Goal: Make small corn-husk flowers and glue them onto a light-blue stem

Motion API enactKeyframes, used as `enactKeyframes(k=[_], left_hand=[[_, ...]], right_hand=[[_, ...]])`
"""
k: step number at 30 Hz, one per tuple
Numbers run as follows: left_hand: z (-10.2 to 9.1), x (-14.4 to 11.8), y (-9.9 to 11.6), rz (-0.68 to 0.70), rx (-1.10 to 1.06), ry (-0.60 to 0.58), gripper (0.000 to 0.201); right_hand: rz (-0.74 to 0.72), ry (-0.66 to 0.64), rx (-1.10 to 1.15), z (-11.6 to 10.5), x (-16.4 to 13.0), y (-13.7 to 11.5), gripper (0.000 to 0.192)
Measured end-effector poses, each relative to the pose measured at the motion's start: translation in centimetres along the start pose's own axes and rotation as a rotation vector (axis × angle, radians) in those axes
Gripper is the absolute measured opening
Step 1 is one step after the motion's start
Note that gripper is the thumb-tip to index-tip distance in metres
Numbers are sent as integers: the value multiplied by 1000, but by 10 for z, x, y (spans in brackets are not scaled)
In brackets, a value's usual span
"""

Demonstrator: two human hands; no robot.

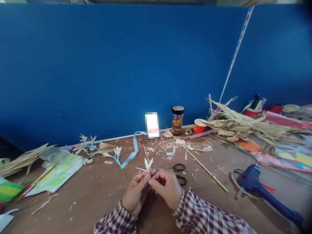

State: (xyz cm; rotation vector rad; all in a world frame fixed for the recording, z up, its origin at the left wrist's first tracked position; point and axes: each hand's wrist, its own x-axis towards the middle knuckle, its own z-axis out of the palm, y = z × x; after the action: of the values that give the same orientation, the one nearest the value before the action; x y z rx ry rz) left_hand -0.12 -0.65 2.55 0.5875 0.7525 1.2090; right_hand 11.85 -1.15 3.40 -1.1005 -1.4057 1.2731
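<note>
My left hand (135,192) and my right hand (166,188) meet over the wooden table (92,195), both pinching a small pale straw flower (148,164) whose pointed petals stick up above my fingertips. Black-handled scissors (179,174) lie just behind my right hand, touching nothing I hold. Both sleeves are red-and-white checked.
A blue glue gun (258,188) lies at the right, a thin wooden stick (207,169) runs diagonally, and a light blue ribbon (130,154) curls mid-table. A jar (177,120), red cup (199,126) and dry husk pile (246,128) stand at the back; coloured paper (56,175) lies left.
</note>
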Motion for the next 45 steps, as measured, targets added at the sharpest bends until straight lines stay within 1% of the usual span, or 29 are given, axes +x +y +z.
enactKeyframes(k=[5,10,16,22,27,29,32,35,37,39,43,45], left_hand=[[-3,2,0,3,10,29,6],[-3,2,0,3,11,15,6],[0,0,0,-1,0,26,5],[2,-1,0,31,45,15,10],[2,1,-1,74,104,47,11],[-1,3,-2,131,154,69,11],[-7,6,-3,256,307,121,16],[-12,6,-2,358,477,124,20],[-12,5,0,404,548,108,19],[-10,2,1,433,586,85,19],[-6,-2,2,476,642,39,18],[-5,-3,2,494,643,42,16]], right_hand=[[30,-13,40,0,0,1,22],[33,-6,44,0,1,5,25],[38,-16,36,-1,1,3,25],[23,-24,46,-2,2,4,26],[8,-74,31,-4,4,6,25],[-39,-60,-18,-6,4,4,23],[-175,78,-146,-7,4,-1,17],[-343,185,-299,-7,2,-7,20],[-424,200,-356,-6,0,-9,17],[-465,194,-376,-5,-1,-11,12],[-488,178,-382,-6,-2,-12,12],[-493,180,-379,-7,-1,-12,12]])
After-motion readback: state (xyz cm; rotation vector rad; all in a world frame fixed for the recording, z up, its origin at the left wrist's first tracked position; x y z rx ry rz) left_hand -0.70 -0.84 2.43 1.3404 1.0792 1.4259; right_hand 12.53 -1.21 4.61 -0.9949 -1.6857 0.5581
